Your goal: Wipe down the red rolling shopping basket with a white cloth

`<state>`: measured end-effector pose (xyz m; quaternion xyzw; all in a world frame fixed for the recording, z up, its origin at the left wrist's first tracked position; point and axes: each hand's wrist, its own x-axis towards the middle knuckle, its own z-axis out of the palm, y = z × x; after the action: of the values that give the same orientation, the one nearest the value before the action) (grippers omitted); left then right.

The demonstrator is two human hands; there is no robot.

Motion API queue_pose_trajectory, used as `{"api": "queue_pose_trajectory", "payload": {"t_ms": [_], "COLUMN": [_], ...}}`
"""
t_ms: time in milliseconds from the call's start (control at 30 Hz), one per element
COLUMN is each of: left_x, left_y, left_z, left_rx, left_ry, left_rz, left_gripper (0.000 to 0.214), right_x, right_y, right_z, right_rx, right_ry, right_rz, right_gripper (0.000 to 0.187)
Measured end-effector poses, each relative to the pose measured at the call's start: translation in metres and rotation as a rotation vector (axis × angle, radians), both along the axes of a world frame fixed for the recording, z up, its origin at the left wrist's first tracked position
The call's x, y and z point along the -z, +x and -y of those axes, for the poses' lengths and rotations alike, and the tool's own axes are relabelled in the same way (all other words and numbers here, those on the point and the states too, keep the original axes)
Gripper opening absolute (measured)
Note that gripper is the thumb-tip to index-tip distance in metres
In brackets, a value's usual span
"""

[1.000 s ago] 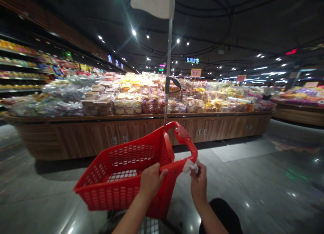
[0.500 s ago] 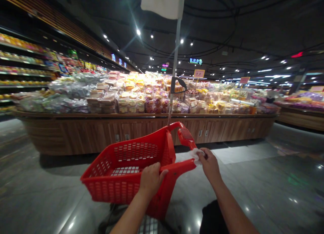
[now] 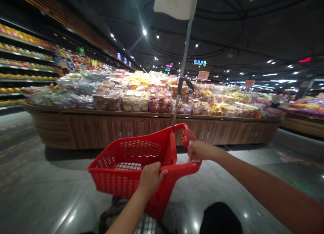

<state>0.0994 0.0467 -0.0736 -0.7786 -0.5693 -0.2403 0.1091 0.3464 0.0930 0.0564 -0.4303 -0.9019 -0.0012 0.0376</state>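
A red plastic shopping basket sits on a trolley in front of me, with nothing inside. My left hand is closed on the basket's near rim. My right hand reaches forward to the red handle and is closed around a small white wipe pressed against the handle's right side. A metal pole with a white flag rises from the trolley behind the basket.
A long wooden display island piled with packaged breads and pastries stands just ahead. Shelves of goods line the left wall. Another display is at the right. Shiny grey floor lies all around.
My right hand has moved from the handle's near end up and forward along it, with the white wipe. My left hand has stayed on the rim. The view has shifted a little.
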Motion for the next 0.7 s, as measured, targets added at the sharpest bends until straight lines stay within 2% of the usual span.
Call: {"api": "queue_pose_trajectory", "payload": {"t_ms": [100, 267, 367, 533, 700], "left_x": [0.0, -0.001, -0.001, -0.001, 0.001], "left_y": [-0.001, 0.001, 0.002, 0.002, 0.0], "left_z": [0.001, 0.0, -0.001, -0.002, -0.002], "left_rx": [0.003, 0.002, -0.001, 0.003, 0.008], "left_ry": [-0.006, -0.014, -0.016, -0.014, -0.003], "left_rz": [0.003, -0.003, -0.004, -0.007, -0.012], "left_gripper": [0.047, 0.046, 0.046, 0.048, 0.046], "right_x": [-0.004, -0.012, -0.008, 0.009, 0.014], "right_y": [-0.003, -0.007, -0.014, -0.048, -0.084], "right_z": [0.003, 0.001, 0.002, 0.007, 0.012], "right_rx": [-0.089, 0.006, 0.003, 0.016, 0.012], "right_ry": [-0.16, -0.072, -0.102, -0.169, -0.123], "right_rz": [-0.035, -0.223, -0.226, -0.211, -0.228], "right_gripper": [0.018, 0.019, 0.023, 0.025, 0.022]}}
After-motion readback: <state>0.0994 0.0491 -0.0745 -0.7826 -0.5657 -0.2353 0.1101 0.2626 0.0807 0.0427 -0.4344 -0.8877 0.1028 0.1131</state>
